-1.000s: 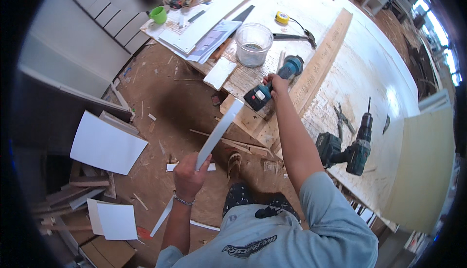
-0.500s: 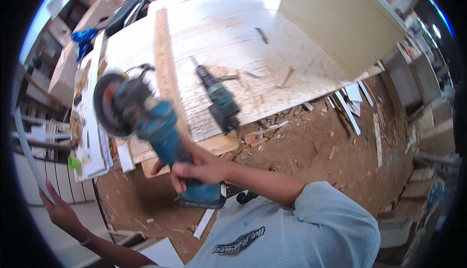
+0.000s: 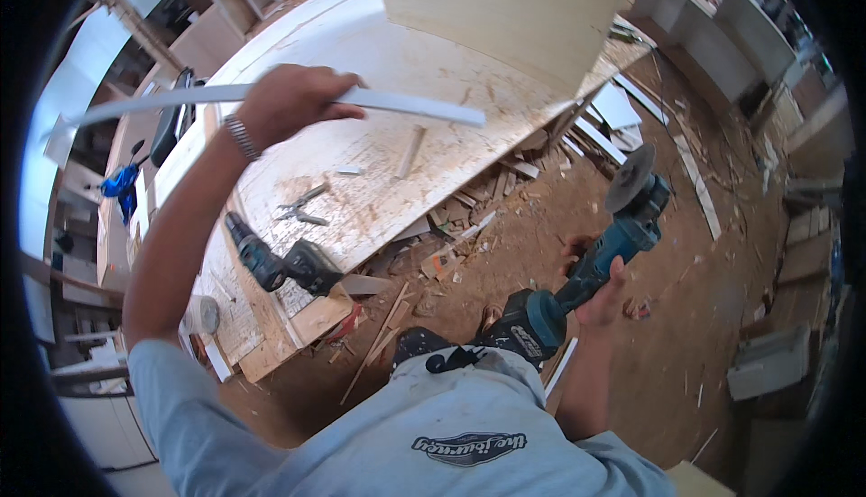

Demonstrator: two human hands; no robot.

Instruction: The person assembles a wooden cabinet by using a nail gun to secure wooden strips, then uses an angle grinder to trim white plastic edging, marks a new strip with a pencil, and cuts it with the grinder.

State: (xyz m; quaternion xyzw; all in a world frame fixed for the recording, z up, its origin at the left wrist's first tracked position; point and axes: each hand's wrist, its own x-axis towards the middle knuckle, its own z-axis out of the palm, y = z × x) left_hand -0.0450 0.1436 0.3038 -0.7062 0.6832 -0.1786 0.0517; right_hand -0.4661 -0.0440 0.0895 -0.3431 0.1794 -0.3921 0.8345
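Observation:
In the head view my left hand [image 3: 298, 100] is closed on a long thin white strip [image 3: 422, 107], raised over the white, dust-strewn table [image 3: 334, 172]. At the right, over the floor, my right hand [image 3: 597, 294] grips a teal cordless angle grinder [image 3: 609, 253] with its disc uppermost. A cordless drill [image 3: 266, 262] lies on the table near its front edge, with pliers [image 3: 305, 208] behind it and short off-cuts [image 3: 410, 150] farther along.
A large pale panel [image 3: 496, 14] rises from the table's far end. Wood off-cuts [image 3: 613, 109] lie on the floor beside the table. Cabinet carcasses [image 3: 695, 37] stand at the back right. A blue scooter [image 3: 122, 188] is beyond the table at the left.
My right hand has lifted the grinder off the table and carried it rightward. My left hand has raised the strip from low at the left to over the table. The view has turned rightward.

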